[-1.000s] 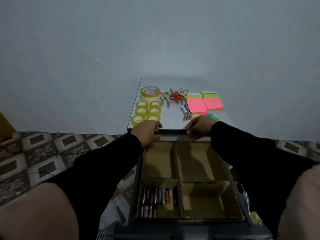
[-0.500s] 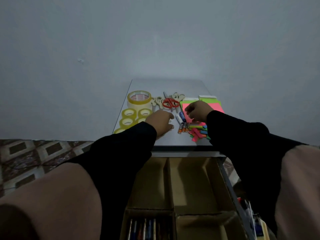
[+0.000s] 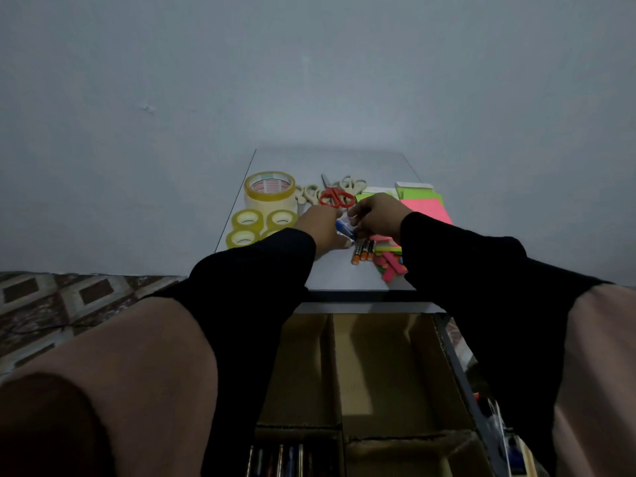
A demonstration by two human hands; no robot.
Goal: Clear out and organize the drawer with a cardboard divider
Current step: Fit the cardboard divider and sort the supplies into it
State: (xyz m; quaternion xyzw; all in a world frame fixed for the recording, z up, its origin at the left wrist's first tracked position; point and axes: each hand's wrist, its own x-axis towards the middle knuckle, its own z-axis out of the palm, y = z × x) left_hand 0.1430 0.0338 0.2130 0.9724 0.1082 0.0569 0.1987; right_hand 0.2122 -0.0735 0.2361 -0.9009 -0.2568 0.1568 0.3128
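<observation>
Nearest the viewer, the open drawer holds the cardboard divider; its two far compartments show bare cardboard, while the near left one holds a row of batteries. Above, on the counter, the left hand and right hand meet over a small blue-and-white battery; the right grip appears pinched on it, whereas the left fingers are hidden, so its grip cannot be judged. Three orange batteries lie just beside. Such cells are probably light, rigid, smooth and prone to rolling, best pinched across mid-barrel. Farther off lie tape rolls, scissors and sticky notes.
</observation>
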